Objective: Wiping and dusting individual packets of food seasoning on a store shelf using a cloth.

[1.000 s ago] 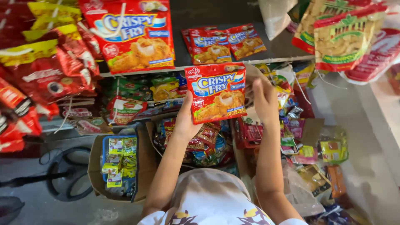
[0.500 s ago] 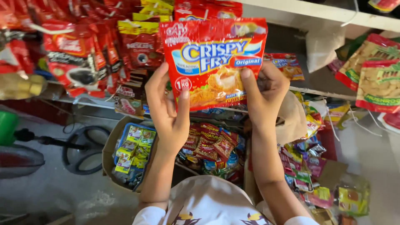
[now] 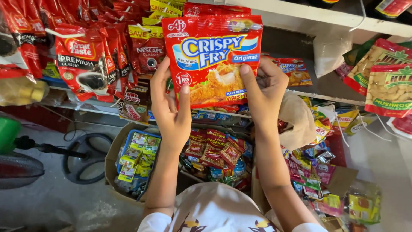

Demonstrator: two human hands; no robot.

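You have a single view, from the camera on your head. It looks forward and steeply down along your own forearms, so your white printed shirt (image 3: 214,212) fills the bottom edge and the grey concrete floor (image 3: 51,202) shows at lower left. It faces a white shelf board (image 3: 326,19) hung with packets, which crosses the top of the frame. The view sits close: your left hand (image 3: 171,109) and right hand (image 3: 264,92) are raised near the lens at the centre, and the open brown cardboard box (image 3: 112,150) lies farther below. There is no second view that shares any of this.
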